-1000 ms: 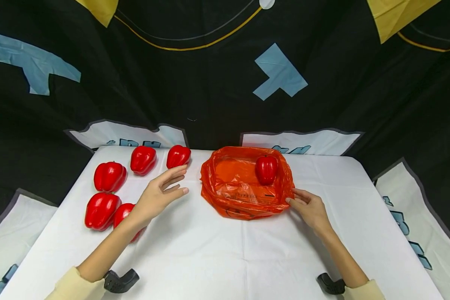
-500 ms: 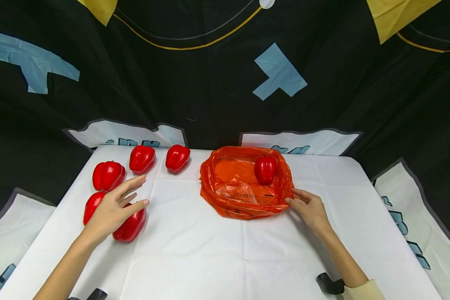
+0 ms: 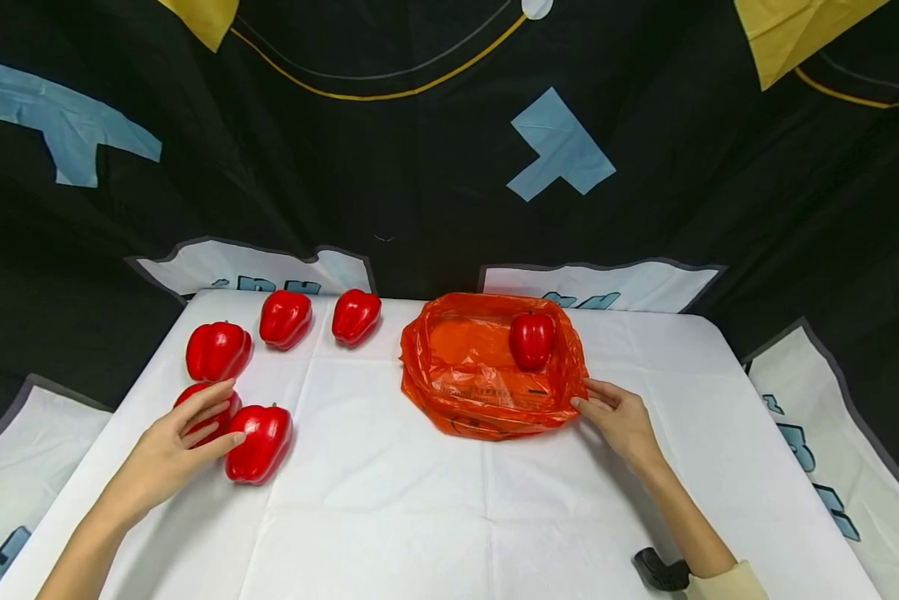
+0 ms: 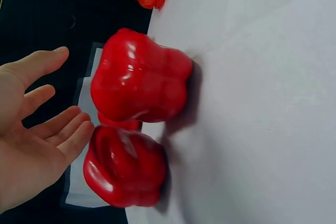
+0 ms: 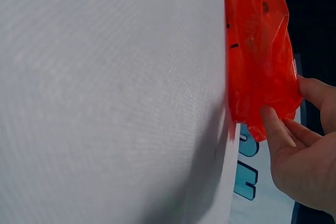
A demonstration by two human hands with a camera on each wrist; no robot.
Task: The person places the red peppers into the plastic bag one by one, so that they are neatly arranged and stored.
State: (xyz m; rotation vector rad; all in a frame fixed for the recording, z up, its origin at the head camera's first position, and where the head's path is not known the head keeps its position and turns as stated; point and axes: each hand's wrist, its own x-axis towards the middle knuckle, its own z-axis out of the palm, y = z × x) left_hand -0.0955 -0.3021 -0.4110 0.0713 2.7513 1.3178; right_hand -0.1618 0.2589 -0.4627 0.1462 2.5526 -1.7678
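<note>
Reaching, I judge: my left hand (image 3: pixel 166 457), fingers loosely spread, beside the near-left glossy red bell peppers (image 3: pixel 262 448), must close round one; my right hand (image 3: pixel 621 418) pinches the orange plastic bag (image 3: pixel 452 410).

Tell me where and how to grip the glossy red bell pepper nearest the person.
Probably around the bulging middle of that glossy red bell pepper, coming from above and the right. White tablecloth shows beside it there, while another red bell pepper crowds its left. Its smooth, rounded flanks suit a wide hold; its stem looks too small.
</note>
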